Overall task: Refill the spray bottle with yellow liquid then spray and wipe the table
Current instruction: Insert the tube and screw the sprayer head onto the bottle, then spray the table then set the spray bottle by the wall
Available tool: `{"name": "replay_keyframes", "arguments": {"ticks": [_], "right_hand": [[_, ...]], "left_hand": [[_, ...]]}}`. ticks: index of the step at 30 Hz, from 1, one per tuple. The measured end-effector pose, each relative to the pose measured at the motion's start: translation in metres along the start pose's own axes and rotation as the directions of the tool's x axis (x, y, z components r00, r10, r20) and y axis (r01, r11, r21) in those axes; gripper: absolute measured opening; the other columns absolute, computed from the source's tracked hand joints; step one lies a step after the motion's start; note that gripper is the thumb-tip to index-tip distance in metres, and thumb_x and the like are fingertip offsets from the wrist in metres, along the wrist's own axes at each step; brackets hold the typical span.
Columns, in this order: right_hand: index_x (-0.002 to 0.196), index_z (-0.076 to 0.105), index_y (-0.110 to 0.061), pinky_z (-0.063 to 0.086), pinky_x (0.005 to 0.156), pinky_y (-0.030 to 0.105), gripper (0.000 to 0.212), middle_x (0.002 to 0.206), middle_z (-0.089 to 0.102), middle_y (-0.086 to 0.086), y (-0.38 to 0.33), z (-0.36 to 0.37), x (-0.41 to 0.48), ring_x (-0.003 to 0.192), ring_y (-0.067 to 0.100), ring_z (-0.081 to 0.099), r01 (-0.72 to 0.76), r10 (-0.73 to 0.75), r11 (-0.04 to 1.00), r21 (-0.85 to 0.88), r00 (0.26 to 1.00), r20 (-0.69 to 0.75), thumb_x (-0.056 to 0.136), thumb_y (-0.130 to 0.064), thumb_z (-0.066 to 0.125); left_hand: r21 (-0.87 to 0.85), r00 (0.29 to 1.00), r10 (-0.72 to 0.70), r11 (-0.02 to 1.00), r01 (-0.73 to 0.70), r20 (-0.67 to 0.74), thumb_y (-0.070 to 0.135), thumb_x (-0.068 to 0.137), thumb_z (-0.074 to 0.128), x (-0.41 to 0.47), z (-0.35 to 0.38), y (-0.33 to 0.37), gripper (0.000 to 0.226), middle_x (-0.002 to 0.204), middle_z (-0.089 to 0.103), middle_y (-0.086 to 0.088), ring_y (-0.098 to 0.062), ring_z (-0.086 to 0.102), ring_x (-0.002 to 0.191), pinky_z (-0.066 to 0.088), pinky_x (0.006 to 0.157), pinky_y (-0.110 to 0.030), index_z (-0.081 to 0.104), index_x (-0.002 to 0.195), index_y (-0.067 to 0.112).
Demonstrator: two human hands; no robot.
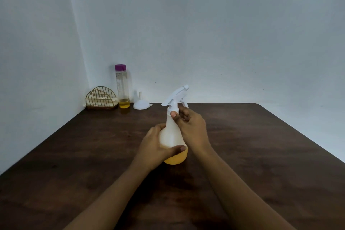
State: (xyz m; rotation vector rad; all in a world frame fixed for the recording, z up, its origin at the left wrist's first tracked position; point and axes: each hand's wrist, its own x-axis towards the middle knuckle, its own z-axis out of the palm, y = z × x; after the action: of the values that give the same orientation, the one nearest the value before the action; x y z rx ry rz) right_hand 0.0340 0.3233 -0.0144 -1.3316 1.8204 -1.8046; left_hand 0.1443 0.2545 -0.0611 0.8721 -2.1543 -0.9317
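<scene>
The dark wooden table (261,145) fills the lower view and runs back to a pale corner of wall. Near its middle stands the spray bottle (172,136), upright or close to it, its base hidden behind the fingers, so whether it rests on the wood I cannot tell. Yellow liquid sits in its bottom part only, and the cloudy body above is empty. The left hand (155,147) wraps the wide lower body, fingers curled behind and thumb laid across the front at the liquid line. The right hand (192,129) is curled round the narrow neck just under the white spray head (177,95), thumb and fingers pinching the collar. This looks like the head being screwed home after filling. To do it well, the lower hand should hold the body firm without squeezing the soft wall, while the upper hand turns the collar alone, not the trigger, keeping the head square to the neck so the thread does not cross and leak. At the back left stands a clear bottle (122,87) with a purple cap and a little yellow liquid left at the bottom, then a gold wire rack (100,99) in the corner, and a white funnel (141,103) mouth-down beside the bottle
</scene>
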Motion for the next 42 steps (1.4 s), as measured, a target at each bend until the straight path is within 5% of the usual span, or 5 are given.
{"name": "replay_keyframes", "arguments": {"ticks": [7,13,25,32,42], "right_hand": [[0.135,0.035,-0.025,0.045,0.09,0.032,0.079,0.124,0.036,-0.011,-0.012,0.005,-0.004,0.105,0.008,0.048,-0.074,0.059,0.995,-0.069,0.979,-0.196,0.071,-0.041,0.077],[0.084,0.068,-0.003,0.048,0.06,0.033,0.016,0.069,0.067,0.012,-0.009,-0.024,0.015,0.06,0.018,0.059,-0.202,0.203,0.979,0.019,0.979,-0.032,0.069,-0.005,0.062],[0.101,0.064,0.001,0.049,0.055,0.028,0.019,0.102,0.07,0.01,-0.036,-0.126,-0.023,0.055,0.008,0.062,-0.177,0.372,0.917,-0.358,0.703,0.607,0.085,-0.007,0.059],[0.069,0.067,-0.014,0.047,0.053,0.029,0.017,0.068,0.063,0.013,-0.025,-0.128,-0.028,0.046,0.02,0.055,-0.2,0.478,0.845,-0.496,0.7,0.531,0.085,-0.008,0.062],[0.096,0.064,-0.002,0.047,0.05,0.026,0.013,0.08,0.066,0.017,-0.028,-0.136,-0.027,0.049,0.018,0.057,-0.185,0.424,0.886,-0.426,0.696,0.579,0.087,-0.012,0.062]], "left_hand": [[0.38,1.0,0.004,0.925,-0.002,-0.005,0.054,0.076,0.063,-0.03,0.024,0.034,0.101,0.146,0.022,-0.009,-0.027,0.031,0.133,0.041,0.096,-0.039,0.004,0.148,0.017],[0.368,0.949,0.015,0.92,-0.136,0.315,0.064,0.079,0.055,-0.052,-0.021,0.034,0.085,0.151,0.03,0.004,-0.013,0.034,0.134,0.035,0.107,-0.034,0.021,0.148,0.028],[0.54,0.957,-0.211,0.791,0.288,-0.201,0.042,0.089,0.055,-0.045,-0.118,-0.064,0.04,0.129,0.054,-0.003,-0.02,0.052,0.115,0.047,0.088,-0.038,0.053,0.126,0.025],[0.548,0.955,-0.119,0.797,0.255,-0.271,0.036,0.09,0.055,-0.046,-0.112,-0.075,0.031,0.125,0.056,-0.003,-0.021,0.051,0.115,0.049,0.088,-0.043,0.058,0.118,0.025],[0.514,0.952,-0.132,0.817,0.261,-0.276,0.028,0.092,0.054,-0.05,-0.11,-0.083,0.021,0.122,0.057,-0.002,-0.021,0.05,0.112,0.045,0.084,-0.037,0.062,0.111,0.025]]}}
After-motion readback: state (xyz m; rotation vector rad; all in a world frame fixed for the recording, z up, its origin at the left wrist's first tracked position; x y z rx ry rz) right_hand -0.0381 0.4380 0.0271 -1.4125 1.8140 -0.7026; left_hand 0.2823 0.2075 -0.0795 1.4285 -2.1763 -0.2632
